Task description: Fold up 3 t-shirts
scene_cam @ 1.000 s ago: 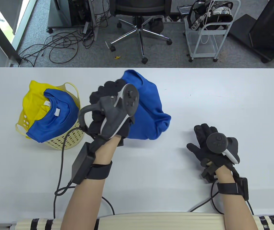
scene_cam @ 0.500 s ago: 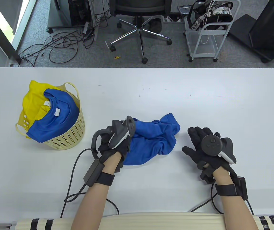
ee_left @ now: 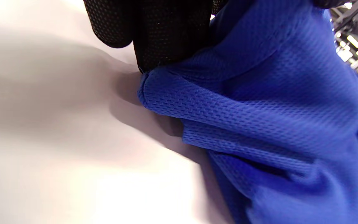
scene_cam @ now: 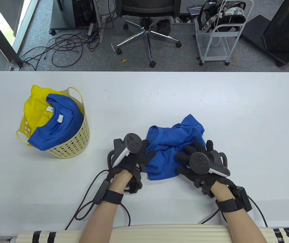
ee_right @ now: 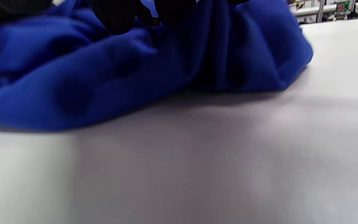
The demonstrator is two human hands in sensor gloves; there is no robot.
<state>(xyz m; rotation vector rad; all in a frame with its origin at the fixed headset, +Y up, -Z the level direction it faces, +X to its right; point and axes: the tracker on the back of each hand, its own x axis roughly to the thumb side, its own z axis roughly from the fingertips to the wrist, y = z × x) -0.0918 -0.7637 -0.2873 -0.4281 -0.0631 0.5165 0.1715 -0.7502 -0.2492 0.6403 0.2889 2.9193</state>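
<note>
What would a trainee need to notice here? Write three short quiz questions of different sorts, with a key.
1. True or false: the crumpled blue t-shirt lies on the table.
2. Which hands touch it? A) left only B) right only C) both
3. Fill in: the yellow basket holds a blue shirt and a ____ shirt.

Key: 1 true. 2 C: the left hand grips its edge, the right hand rests on it. 3 yellow.

table view: overhead, far; wrist views: low, close; all share blue t-shirt (scene_cam: 174,146)
</note>
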